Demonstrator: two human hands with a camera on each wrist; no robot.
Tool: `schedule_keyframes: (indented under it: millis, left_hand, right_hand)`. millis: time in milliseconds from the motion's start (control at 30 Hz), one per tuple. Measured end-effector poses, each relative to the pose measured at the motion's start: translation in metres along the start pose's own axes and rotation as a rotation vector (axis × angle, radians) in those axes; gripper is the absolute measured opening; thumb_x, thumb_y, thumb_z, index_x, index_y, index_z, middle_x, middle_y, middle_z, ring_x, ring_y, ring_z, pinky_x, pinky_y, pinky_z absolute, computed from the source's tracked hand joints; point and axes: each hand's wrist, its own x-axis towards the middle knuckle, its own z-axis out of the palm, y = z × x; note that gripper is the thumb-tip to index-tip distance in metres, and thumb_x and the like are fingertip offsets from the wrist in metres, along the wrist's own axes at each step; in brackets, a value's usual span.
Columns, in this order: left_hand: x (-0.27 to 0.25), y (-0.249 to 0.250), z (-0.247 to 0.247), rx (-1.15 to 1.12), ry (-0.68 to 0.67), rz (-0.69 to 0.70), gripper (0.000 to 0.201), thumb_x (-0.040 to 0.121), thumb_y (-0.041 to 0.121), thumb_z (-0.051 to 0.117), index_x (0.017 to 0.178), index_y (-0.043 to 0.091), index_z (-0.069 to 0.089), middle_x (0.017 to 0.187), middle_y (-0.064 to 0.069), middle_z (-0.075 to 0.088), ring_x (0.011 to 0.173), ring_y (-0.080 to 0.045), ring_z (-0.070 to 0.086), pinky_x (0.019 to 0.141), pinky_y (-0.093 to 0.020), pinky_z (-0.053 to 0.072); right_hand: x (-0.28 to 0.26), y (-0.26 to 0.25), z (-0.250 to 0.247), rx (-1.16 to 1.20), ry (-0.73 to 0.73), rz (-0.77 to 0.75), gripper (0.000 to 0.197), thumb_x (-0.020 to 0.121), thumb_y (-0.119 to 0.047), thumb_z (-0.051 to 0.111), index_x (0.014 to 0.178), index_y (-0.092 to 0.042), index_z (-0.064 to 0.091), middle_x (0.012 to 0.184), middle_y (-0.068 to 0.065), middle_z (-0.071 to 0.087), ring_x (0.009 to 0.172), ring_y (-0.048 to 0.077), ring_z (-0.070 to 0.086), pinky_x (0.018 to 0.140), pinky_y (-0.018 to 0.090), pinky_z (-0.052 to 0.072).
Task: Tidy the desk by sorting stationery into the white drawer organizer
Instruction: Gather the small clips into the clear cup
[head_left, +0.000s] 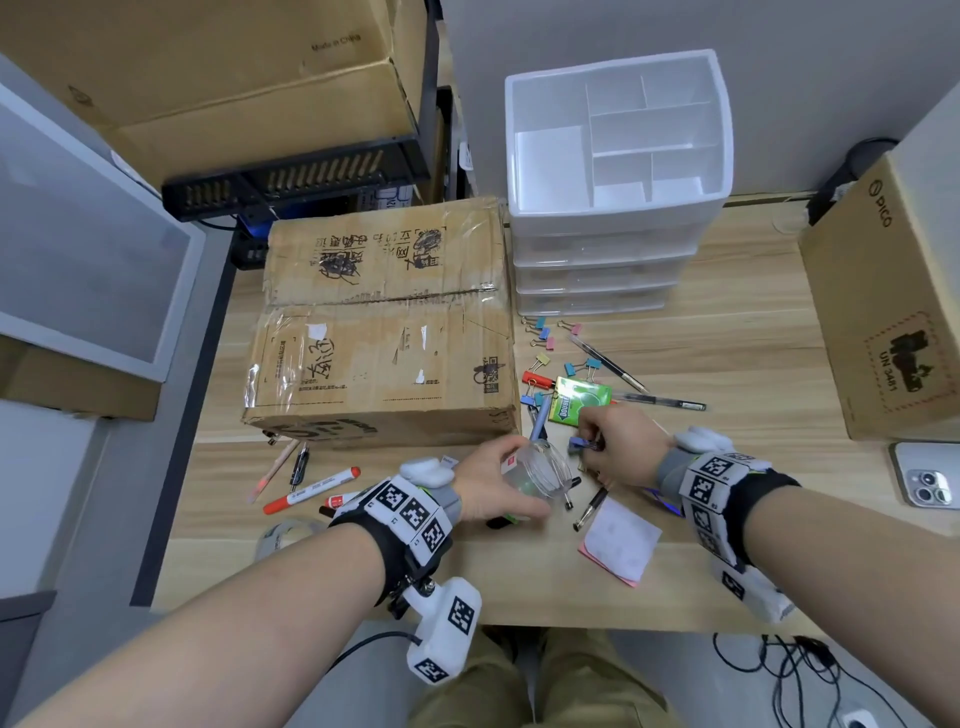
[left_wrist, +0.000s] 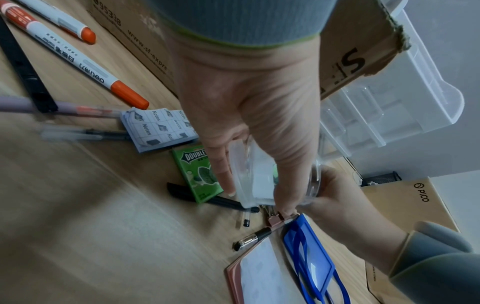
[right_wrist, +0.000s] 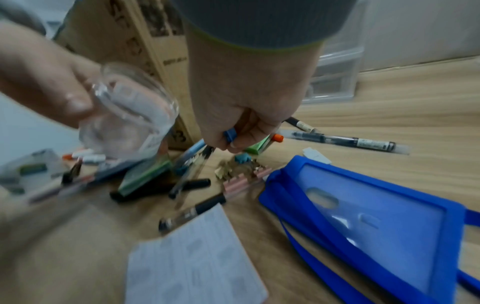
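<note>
My left hand (head_left: 496, 480) grips a clear plastic jar (head_left: 543, 470), tilted with its mouth toward the right, low over the desk. Just right of the jar's mouth, my right hand (head_left: 597, 441) pinches a small blue binder clip (head_left: 578, 443); the right wrist view shows the blue binder clip (right_wrist: 230, 134) between thumb and curled fingers. More coloured binder clips (head_left: 540, 335) and pens (head_left: 608, 364) lie scattered ahead. The white drawer organizer (head_left: 613, 215) stands at the back, its top compartments bare.
A large cardboard box (head_left: 384, 322) sits left of the clutter and a PICO box (head_left: 888, 301) at the right. A green gum pack (head_left: 582, 397), sticky notes (head_left: 621, 540), a blue badge holder (right_wrist: 363, 222), red markers (head_left: 311, 491) and a phone (head_left: 927, 473) lie on the desk.
</note>
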Motion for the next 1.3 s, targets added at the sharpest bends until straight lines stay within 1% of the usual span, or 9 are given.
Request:
schedule_keyframes:
  millis: [133, 433, 567, 667, 767, 867, 933, 1067, 1300]
  left_hand:
    - [0.000, -0.001, 0.006, 0.025, -0.018, -0.008, 0.069, 0.057, 0.038, 0.091, 0.114, 0.032, 0.053, 0.108, 0.008, 0.066, 0.096, -0.010, 0.064, 0.082, -0.027, 0.056]
    - [0.002, 0.010, 0.014, 0.016, -0.030, -0.007, 0.076, 0.054, 0.042, 0.090, 0.113, 0.029, 0.044, 0.107, 0.001, 0.066, 0.092, -0.013, 0.062, 0.082, -0.030, 0.054]
    - [-0.001, 0.012, 0.012, -0.033, -0.040, -0.001, 0.067, 0.064, 0.027, 0.090, 0.112, 0.019, 0.044, 0.095, 0.006, 0.064, 0.078, -0.009, 0.056, 0.071, -0.023, 0.050]
    - [-0.001, 0.008, 0.011, -0.005, -0.039, 0.010, 0.066, 0.061, 0.033, 0.090, 0.106, 0.025, 0.043, 0.096, 0.004, 0.064, 0.078, -0.009, 0.056, 0.069, -0.026, 0.052]
    - [0.000, 0.003, 0.010, -0.002, -0.040, 0.017, 0.067, 0.059, 0.034, 0.091, 0.106, 0.028, 0.043, 0.103, -0.001, 0.068, 0.081, -0.010, 0.060, 0.076, -0.032, 0.055]
    - [0.002, 0.001, 0.009, -0.007, -0.044, 0.020, 0.067, 0.060, 0.031, 0.091, 0.109, 0.027, 0.045, 0.105, -0.002, 0.068, 0.082, -0.010, 0.061, 0.076, -0.032, 0.056]
    - [0.003, 0.000, 0.008, 0.000, -0.050, 0.012, 0.068, 0.059, 0.031, 0.091, 0.111, 0.027, 0.046, 0.106, -0.001, 0.068, 0.084, -0.011, 0.061, 0.077, -0.034, 0.057]
    - [0.004, -0.002, 0.005, 0.014, -0.063, -0.015, 0.066, 0.060, 0.031, 0.090, 0.108, 0.029, 0.045, 0.098, 0.006, 0.066, 0.080, -0.009, 0.059, 0.068, -0.025, 0.053]
    - [0.006, -0.007, 0.004, 0.010, -0.069, -0.029, 0.069, 0.060, 0.029, 0.090, 0.110, 0.027, 0.043, 0.095, 0.010, 0.065, 0.078, -0.006, 0.059, 0.068, -0.020, 0.049]
  right_hand:
    - [-0.004, -0.004, -0.026, 0.270, 0.006, 0.067, 0.020, 0.072, -0.014, 0.074, 0.077, -0.008, 0.056, 0.070, -0.002, 0.050, 0.062, 0.014, 0.044, 0.058, 0.028, 0.041]
    - [-0.016, -0.049, -0.055, 0.397, -0.444, 0.081, 0.021, 0.076, -0.020, 0.077, 0.096, -0.023, 0.069, 0.084, 0.001, 0.071, 0.071, 0.017, 0.067, 0.073, 0.046, 0.062]
    - [-0.021, -0.051, -0.061, 0.882, -0.488, 0.301, 0.026, 0.094, -0.002, 0.051, 0.111, -0.006, 0.069, 0.092, 0.014, 0.077, 0.086, 0.024, 0.076, 0.061, 0.027, 0.057]
    - [-0.020, -0.038, -0.061, 1.047, -0.507, 0.379, 0.041, 0.092, 0.009, 0.029, 0.118, 0.005, 0.062, 0.106, 0.020, 0.074, 0.098, 0.033, 0.073, 0.075, 0.035, 0.063]
    - [-0.019, -0.025, -0.059, 1.003, -0.488, 0.376, 0.039, 0.092, 0.009, 0.031, 0.116, 0.006, 0.062, 0.105, 0.020, 0.074, 0.097, 0.035, 0.073, 0.085, 0.043, 0.060]
    - [-0.012, -0.002, -0.052, 0.844, -0.260, 0.380, 0.026, 0.090, 0.005, 0.051, 0.111, -0.001, 0.065, 0.101, 0.018, 0.075, 0.090, 0.032, 0.073, 0.088, 0.049, 0.058]
    - [-0.013, 0.015, -0.047, 0.463, -0.125, 0.274, 0.023, 0.082, -0.003, 0.063, 0.101, -0.014, 0.066, 0.098, 0.005, 0.073, 0.088, 0.022, 0.070, 0.088, 0.040, 0.058]
    - [-0.026, 0.023, -0.037, -0.201, -0.243, 0.092, 0.038, 0.065, -0.028, 0.066, 0.101, -0.027, 0.059, 0.098, -0.009, 0.059, 0.086, 0.016, 0.059, 0.072, 0.031, 0.053]
    - [-0.016, 0.016, -0.012, -0.262, -0.185, 0.026, 0.055, 0.069, -0.040, 0.066, 0.120, -0.027, 0.051, 0.115, -0.004, 0.050, 0.092, 0.021, 0.061, 0.069, 0.039, 0.056]
